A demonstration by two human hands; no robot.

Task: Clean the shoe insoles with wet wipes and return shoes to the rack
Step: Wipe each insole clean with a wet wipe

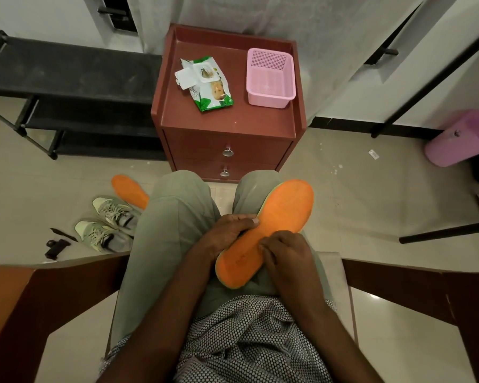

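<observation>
Head view: both hands (left (227, 233), right (282, 250)) hold orange insole (274, 230).

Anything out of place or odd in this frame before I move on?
Mildly. The wet wipes pack lies askew on the cabinet, flap open. The second insole lies on the floor by the shoes. No wipe is visible in either hand.

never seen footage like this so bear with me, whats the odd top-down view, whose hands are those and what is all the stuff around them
There is no machine here. A camera worn on a seated person's head looks down at their lap. The left hand and right hand both grip an orange insole resting on the right thigh. Ahead stands a brown cabinet carrying a pack of wet wipes and a pink basket. On the floor to the left lie two shoes, a second insole and a black shoe rack.
</observation>
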